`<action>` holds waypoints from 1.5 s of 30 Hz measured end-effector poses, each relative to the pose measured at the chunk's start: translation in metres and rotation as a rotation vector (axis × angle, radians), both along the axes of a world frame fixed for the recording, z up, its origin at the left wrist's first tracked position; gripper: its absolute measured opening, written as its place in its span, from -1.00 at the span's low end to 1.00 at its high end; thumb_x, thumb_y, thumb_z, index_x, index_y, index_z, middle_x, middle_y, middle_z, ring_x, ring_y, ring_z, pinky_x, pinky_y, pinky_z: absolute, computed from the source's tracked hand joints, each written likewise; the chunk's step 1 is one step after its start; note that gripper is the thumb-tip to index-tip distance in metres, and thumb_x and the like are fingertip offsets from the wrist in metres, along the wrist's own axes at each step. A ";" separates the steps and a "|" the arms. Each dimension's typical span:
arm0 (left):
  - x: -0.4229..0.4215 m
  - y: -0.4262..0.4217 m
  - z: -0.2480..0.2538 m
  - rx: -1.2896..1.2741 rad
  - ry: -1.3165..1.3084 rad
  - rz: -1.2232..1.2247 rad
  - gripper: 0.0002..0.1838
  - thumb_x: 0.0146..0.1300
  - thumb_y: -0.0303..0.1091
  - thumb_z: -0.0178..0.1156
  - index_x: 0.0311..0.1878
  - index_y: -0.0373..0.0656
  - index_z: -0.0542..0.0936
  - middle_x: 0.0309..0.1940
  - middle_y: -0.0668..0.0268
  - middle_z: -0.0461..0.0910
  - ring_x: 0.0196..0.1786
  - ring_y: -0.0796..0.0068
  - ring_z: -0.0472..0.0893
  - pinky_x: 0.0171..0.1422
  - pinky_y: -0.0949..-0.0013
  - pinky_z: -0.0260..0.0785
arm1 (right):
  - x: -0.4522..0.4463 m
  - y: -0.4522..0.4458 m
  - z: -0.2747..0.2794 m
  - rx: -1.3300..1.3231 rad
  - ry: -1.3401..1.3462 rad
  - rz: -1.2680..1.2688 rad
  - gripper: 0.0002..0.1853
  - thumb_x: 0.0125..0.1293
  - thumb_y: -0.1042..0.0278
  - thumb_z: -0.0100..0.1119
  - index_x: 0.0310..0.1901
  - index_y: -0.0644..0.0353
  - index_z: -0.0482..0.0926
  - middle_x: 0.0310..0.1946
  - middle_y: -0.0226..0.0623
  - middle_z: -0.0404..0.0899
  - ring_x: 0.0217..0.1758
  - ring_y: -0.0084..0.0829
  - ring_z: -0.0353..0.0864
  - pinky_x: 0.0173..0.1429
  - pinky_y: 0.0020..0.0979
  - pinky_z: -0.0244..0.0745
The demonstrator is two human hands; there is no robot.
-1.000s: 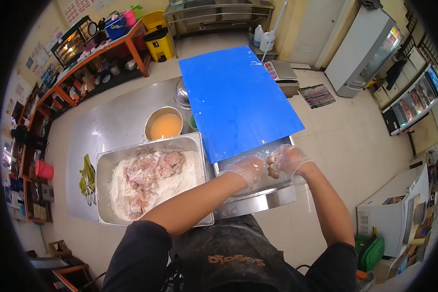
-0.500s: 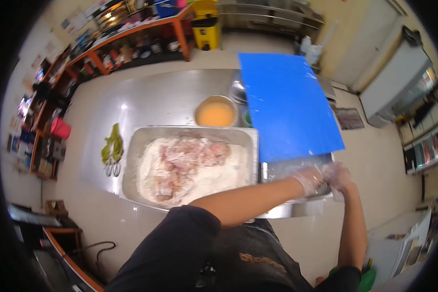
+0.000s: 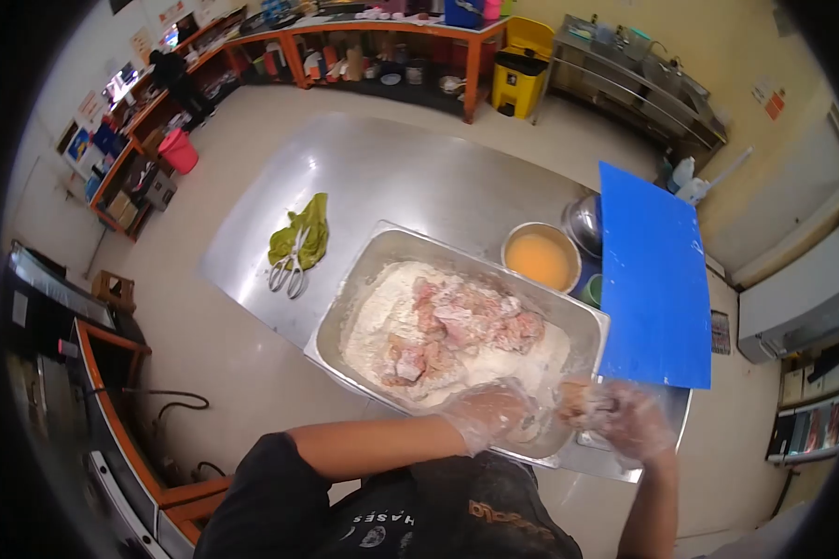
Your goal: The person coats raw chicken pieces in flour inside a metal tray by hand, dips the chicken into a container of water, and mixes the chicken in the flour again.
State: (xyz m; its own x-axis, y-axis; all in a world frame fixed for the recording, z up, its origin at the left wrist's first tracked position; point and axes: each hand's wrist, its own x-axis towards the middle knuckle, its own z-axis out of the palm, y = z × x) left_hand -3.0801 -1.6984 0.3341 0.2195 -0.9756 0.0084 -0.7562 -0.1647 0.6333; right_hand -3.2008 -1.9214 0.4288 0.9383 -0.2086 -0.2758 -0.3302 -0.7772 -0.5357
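Observation:
A deep metal tray holds white flour with several pieces of raw meat dusted in it. My left hand, in a clear plastic glove, is low over the tray's near side, fingers extended and partly blurred. Also gloved, my right hand is at the tray's right end, with its fingers closed around what looks like a pale brownish piece of meat. Behind the tray stands a metal bowl of orange liquid.
Scissors lie on a green leafy-looking bunch left of the tray. A blue board covers the right side of the steel table. Another metal bowl and a green container sit by its edge.
Both hands have moved left from beside the blue board to the flour tray and come apart. The camera view has turned, so the table appears rotated.

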 end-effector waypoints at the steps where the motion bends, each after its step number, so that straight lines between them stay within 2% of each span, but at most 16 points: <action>1: 0.006 0.015 -0.017 -0.004 0.001 0.021 -0.74 0.18 -0.48 0.01 -0.06 -0.33 0.47 -0.10 -0.06 0.51 0.03 0.03 0.51 0.08 0.14 0.37 | 0.021 0.010 -0.030 0.014 -0.046 0.076 -0.70 0.07 0.34 0.31 -0.13 0.21 0.59 -0.35 -0.21 0.66 -0.35 -0.27 0.65 -0.22 -0.30 0.57; 6: 0.034 0.090 -0.033 -0.032 0.004 0.201 -0.72 0.14 -0.41 0.01 -0.13 -0.37 0.54 -0.30 -0.03 0.57 -0.17 0.04 0.58 -0.02 0.11 0.42 | 0.097 0.059 -0.134 -0.334 0.068 0.456 -0.66 0.16 0.25 0.15 -0.04 0.17 0.56 -0.24 -0.01 0.62 -0.19 -0.07 0.64 -0.09 -0.14 0.54; 8: 0.049 0.116 -0.038 0.041 0.064 0.278 -0.72 0.27 -0.33 -0.02 -0.11 -0.31 0.55 -0.24 -0.04 0.57 -0.05 0.07 0.56 0.04 0.16 0.40 | 0.130 0.087 -0.101 -0.339 0.035 0.444 -0.67 0.17 0.27 0.12 -0.02 0.16 0.55 -0.23 0.00 0.62 -0.16 -0.09 0.63 -0.07 -0.14 0.53; 10: 0.060 0.132 -0.025 0.177 0.662 0.809 -0.56 0.38 -0.16 -0.13 0.01 -0.39 0.50 -0.10 -0.03 0.59 -0.09 0.20 0.62 0.05 0.24 0.42 | 0.170 0.119 -0.092 -0.318 -0.129 0.502 -0.67 0.19 0.30 0.06 -0.01 0.15 0.53 -0.21 0.01 0.61 -0.13 -0.11 0.63 -0.05 -0.12 0.51; 11: 0.064 0.136 -0.035 0.180 0.661 0.808 -0.56 0.38 -0.16 -0.13 0.01 -0.39 0.50 -0.10 -0.03 0.59 -0.09 0.20 0.62 0.05 0.24 0.42 | 0.196 0.133 -0.099 -0.302 -0.271 0.589 -0.68 0.19 0.31 0.03 -0.02 0.15 0.52 -0.22 0.02 0.61 -0.12 -0.11 0.62 -0.06 -0.09 0.51; 13: 0.069 0.139 -0.073 -0.155 1.480 1.208 -0.42 0.45 -0.04 -0.33 0.06 -0.36 0.50 0.01 0.01 0.57 -0.04 0.28 0.61 0.10 0.31 0.40 | 0.258 0.168 -0.104 -0.291 -0.086 0.632 -0.66 0.24 0.29 -0.06 -0.01 0.22 0.50 -0.16 0.05 0.59 -0.08 -0.12 0.62 -0.03 -0.11 0.52; 16: 0.080 0.120 -0.103 -0.203 1.538 1.214 -0.41 0.43 0.00 -0.33 0.08 -0.31 0.50 -0.06 0.05 0.59 -0.08 0.18 0.62 0.02 0.18 0.46 | 0.312 0.194 -0.175 -0.504 -0.359 0.605 -0.64 0.25 0.31 -0.13 -0.04 0.30 0.53 -0.14 0.06 0.60 -0.08 -0.11 0.63 -0.01 -0.16 0.53; 19: 0.097 0.113 -0.204 -0.221 1.810 1.152 -0.34 0.42 0.08 -0.41 0.09 -0.30 0.49 -0.13 0.02 0.60 -0.15 0.07 0.61 -0.07 0.05 0.49 | 0.350 0.207 -0.198 -0.493 0.211 0.627 -0.56 0.23 0.39 -0.15 0.13 0.32 0.45 0.05 -0.04 0.55 0.10 -0.11 0.55 0.22 -0.21 0.40; 21: 0.101 0.104 -0.187 -0.228 1.924 1.174 -0.21 0.39 0.18 -0.54 0.06 -0.37 0.46 -0.16 -0.03 0.59 -0.19 0.01 0.60 -0.12 -0.03 0.49 | 0.343 0.207 -0.235 -0.488 -0.073 0.618 -0.61 0.22 0.34 -0.09 0.01 0.31 0.56 -0.05 -0.03 0.61 0.03 -0.12 0.59 0.14 -0.20 0.45; 24: 0.109 0.089 -0.117 -0.300 2.148 1.362 -0.25 0.37 0.17 -0.51 -0.09 -0.33 0.51 -0.18 0.02 0.57 -0.17 0.11 0.58 -0.17 -0.06 0.44 | 0.341 0.216 -0.205 -0.393 0.168 0.771 -0.64 0.21 0.28 -0.04 -0.08 0.27 0.62 -0.12 -0.05 0.63 -0.01 -0.14 0.61 0.09 -0.21 0.47; 27: 0.112 0.068 -0.030 -0.290 1.969 1.527 -0.43 0.40 0.01 -0.38 0.04 -0.29 0.43 -0.07 0.01 0.53 0.00 0.05 0.53 0.05 -0.05 0.40 | 0.322 0.207 -0.196 -0.320 0.253 0.731 -0.69 0.14 0.26 0.00 -0.14 0.13 0.65 -0.15 -0.01 0.63 -0.07 -0.10 0.63 0.03 -0.22 0.52; 30: 0.084 0.081 -0.252 0.283 0.060 0.952 -0.59 0.36 -0.21 -0.20 0.15 -0.23 0.38 0.03 0.00 0.48 0.11 0.01 0.45 0.30 -0.03 0.23 | 0.285 0.176 -0.131 -0.309 0.071 0.760 -0.74 0.13 0.21 0.05 -0.21 0.08 0.64 -0.21 -0.10 0.63 -0.11 -0.13 0.62 -0.01 -0.22 0.53; 34: 0.082 0.089 -0.119 -0.013 0.003 0.676 -0.47 0.43 -0.02 -0.25 0.18 -0.26 0.41 0.04 -0.05 0.49 0.14 0.02 0.46 0.27 0.14 0.22 | 0.215 0.112 -0.153 -0.361 -0.596 0.614 -0.85 0.17 0.26 0.02 -0.30 0.02 0.57 -0.27 -0.28 0.60 -0.17 -0.27 0.59 -0.14 -0.21 0.51; 37: 0.110 0.084 -0.063 0.349 0.007 0.297 -0.60 0.34 -0.25 -0.07 0.14 -0.29 0.42 -0.03 -0.08 0.50 0.12 -0.02 0.45 0.22 0.06 0.24 | 0.168 0.080 -0.147 -0.594 -0.018 0.466 -0.77 0.11 0.38 0.02 -0.21 0.08 0.61 -0.19 -0.23 0.61 -0.10 -0.26 0.57 0.02 -0.22 0.46; 41: 0.149 0.081 -0.148 0.143 0.294 0.849 -0.54 0.36 -0.13 -0.15 0.19 -0.23 0.36 0.04 -0.06 0.45 0.14 0.03 0.44 0.22 0.09 0.25 | 0.092 0.023 -0.216 -0.608 -0.125 0.175 -0.71 0.02 0.50 0.06 -0.18 0.16 0.61 -0.20 -0.15 0.61 -0.03 -0.27 0.56 0.12 -0.25 0.42; 45: 0.210 0.034 -0.281 0.158 0.681 0.986 -0.48 0.38 -0.01 -0.22 0.24 -0.16 0.30 0.11 -0.03 0.40 0.15 0.08 0.43 0.22 0.12 0.26 | 0.092 -0.007 -0.298 -0.428 0.075 -0.133 -0.74 0.07 0.58 0.03 -0.19 0.24 0.61 -0.11 -0.05 0.60 0.03 -0.17 0.56 0.14 -0.21 0.42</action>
State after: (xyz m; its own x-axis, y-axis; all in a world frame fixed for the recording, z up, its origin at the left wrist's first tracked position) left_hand -2.8701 -1.6641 0.0532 0.7829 -0.3666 -0.5026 0.2188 -0.5941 0.7741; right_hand -3.1088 -1.9280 0.1304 0.8766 -0.4357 -0.2044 -0.4675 -0.8718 -0.1465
